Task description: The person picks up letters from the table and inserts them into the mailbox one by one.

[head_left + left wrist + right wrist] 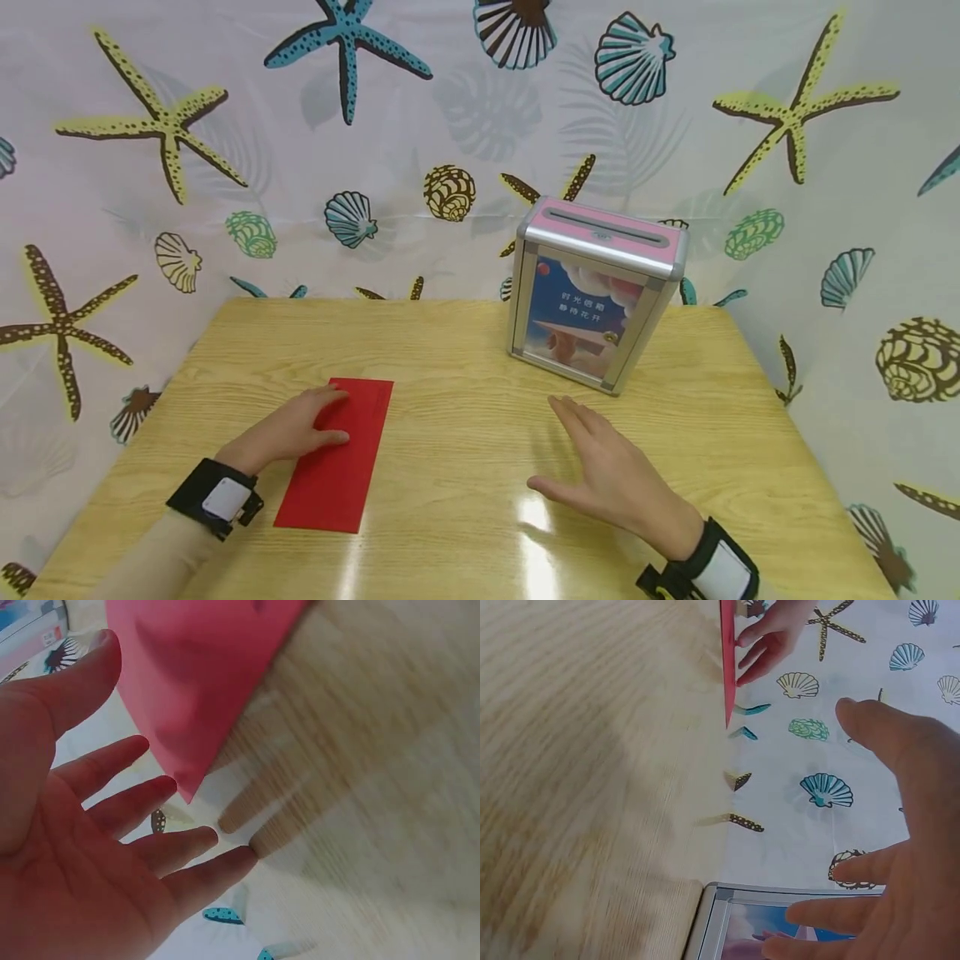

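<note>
A flat red envelope (pixel 337 483) lies lengthwise on the left half of the wooden table. My left hand (pixel 288 427) reaches over its left edge, thumb and fingers spread apart. In the left wrist view the fingertips are beside the corner of the envelope (pixel 195 690) and none are curled round it; whether they touch it, I cannot tell. My right hand (pixel 611 471) hovers above the table, holding nothing, with thumb and fingers extended. Beyond it stands an upright pink-topped box (pixel 600 237) with a slot, silver edges and a picture front bearing a small lock.
The wooden table (pixel 450 433) ends at a white cloth backdrop (pixel 420 275) printed with starfish and shells, which also rises at both sides. The box stands near the table's back right. Dark straps with devices (pixel 225 498) sit on both wrists.
</note>
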Demonstrator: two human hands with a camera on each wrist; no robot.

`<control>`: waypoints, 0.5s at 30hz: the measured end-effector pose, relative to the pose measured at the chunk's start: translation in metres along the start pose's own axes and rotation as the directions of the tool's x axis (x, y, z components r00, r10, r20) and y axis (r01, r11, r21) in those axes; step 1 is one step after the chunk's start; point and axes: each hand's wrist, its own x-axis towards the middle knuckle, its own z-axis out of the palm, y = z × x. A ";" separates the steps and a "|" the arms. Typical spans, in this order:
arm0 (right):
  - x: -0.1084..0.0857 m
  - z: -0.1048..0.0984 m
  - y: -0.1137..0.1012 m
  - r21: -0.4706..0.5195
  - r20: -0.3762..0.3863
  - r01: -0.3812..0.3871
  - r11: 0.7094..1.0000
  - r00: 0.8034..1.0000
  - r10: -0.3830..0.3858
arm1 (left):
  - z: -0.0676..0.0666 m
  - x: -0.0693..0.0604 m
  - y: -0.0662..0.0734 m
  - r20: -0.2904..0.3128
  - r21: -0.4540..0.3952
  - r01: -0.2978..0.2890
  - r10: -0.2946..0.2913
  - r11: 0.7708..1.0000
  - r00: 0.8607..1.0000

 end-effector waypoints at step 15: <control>0.005 -0.006 0.005 0.116 0.174 -0.111 0.987 0.981 0.090 | 0.019 0.040 0.061 -0.055 0.235 0.032 -0.020 0.971 0.998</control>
